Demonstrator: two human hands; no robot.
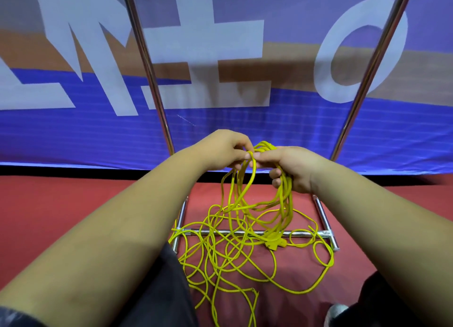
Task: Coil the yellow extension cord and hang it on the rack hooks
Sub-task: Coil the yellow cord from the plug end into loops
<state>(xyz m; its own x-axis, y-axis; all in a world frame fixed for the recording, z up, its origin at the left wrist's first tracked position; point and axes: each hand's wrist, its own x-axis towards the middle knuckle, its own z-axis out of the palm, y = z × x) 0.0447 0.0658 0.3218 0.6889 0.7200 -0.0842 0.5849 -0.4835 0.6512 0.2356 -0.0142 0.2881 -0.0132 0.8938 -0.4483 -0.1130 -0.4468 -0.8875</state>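
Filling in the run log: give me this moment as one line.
stage: coiling | right hand: holds gathered loops | left hand: pinches a strand | yellow extension cord: mostly loose on floor over rack base | hung: no

It looks like an event or exhibition hall: red carpet, a huge blue banner with white lettering, a chrome rack.

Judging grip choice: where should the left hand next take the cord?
The free strand hanging just below the left hand, from the left: it hangs clear of the loops the right hand grips; lower down the cord lies tangled on the rack base.
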